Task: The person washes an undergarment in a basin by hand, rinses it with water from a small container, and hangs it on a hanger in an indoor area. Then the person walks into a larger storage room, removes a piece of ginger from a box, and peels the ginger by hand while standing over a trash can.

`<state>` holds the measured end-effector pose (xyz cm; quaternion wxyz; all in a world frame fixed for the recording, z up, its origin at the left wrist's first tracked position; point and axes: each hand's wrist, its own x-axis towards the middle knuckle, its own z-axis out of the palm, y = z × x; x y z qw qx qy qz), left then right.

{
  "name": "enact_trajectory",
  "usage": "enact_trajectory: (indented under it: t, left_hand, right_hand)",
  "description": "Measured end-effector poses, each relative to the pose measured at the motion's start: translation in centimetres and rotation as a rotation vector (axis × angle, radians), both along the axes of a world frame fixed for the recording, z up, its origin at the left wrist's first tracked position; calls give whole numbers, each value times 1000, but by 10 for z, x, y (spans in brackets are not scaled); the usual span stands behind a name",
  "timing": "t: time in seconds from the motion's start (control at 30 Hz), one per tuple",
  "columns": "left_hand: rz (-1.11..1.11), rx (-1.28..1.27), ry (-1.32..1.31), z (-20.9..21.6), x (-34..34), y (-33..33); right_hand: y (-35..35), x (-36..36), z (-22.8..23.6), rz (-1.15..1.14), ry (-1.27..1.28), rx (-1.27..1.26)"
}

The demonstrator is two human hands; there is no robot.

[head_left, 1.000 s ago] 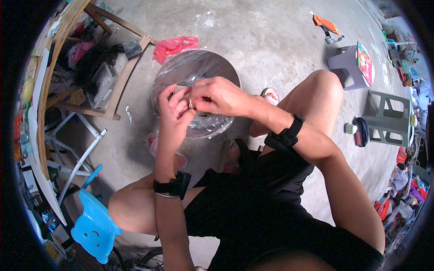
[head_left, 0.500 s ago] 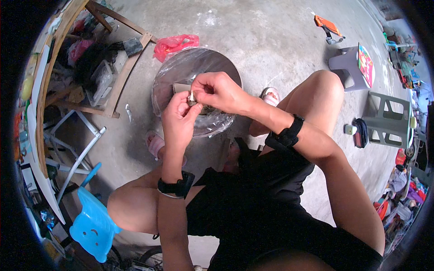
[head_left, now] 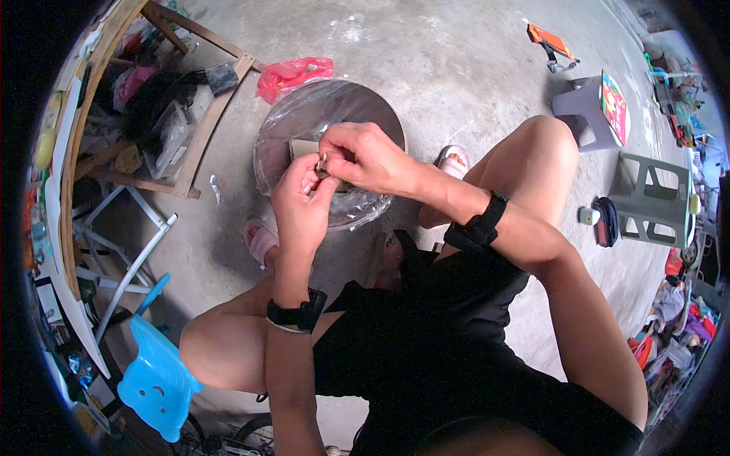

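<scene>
Both of my hands meet over a round bin, fingertips close together. Between them is a small brown and whitish piece [head_left: 322, 166], too small to name. My left hand [head_left: 299, 209] pinches its lower part with thumb and fingers. From the right, my right hand [head_left: 374, 158] is closed on its upper end with a bent thumb and forefinger. Below, the grey-brown round bin [head_left: 388, 114] has clear plastic film [head_left: 353, 215] around its rim. A flat beige piece [head_left: 302, 149] shows inside it, and my hands hide much of the rest.
A red plastic bag [head_left: 293, 74] lies beyond the bin. At left stand a wooden frame [head_left: 217, 129] and a blue stool [head_left: 158, 380]. Right of my knee are a pale stool [head_left: 582, 118] and a grey-green stool [head_left: 650, 201]. An orange-topped object [head_left: 551, 42] lies farther back.
My hands stay over the bin with barely any shift. The fingertips have turned slightly around the small piece, and less of its whitish part shows now.
</scene>
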<state>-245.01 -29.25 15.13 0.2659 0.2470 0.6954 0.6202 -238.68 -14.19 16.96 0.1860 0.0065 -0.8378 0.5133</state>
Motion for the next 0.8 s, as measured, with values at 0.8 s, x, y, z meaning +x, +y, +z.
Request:
enact_trajectory:
  t: [0.8]
  left_hand:
    - [-72,120,-175,-1,-14,-5]
  right_hand:
    - [0,1,4,-56,-213,-126]
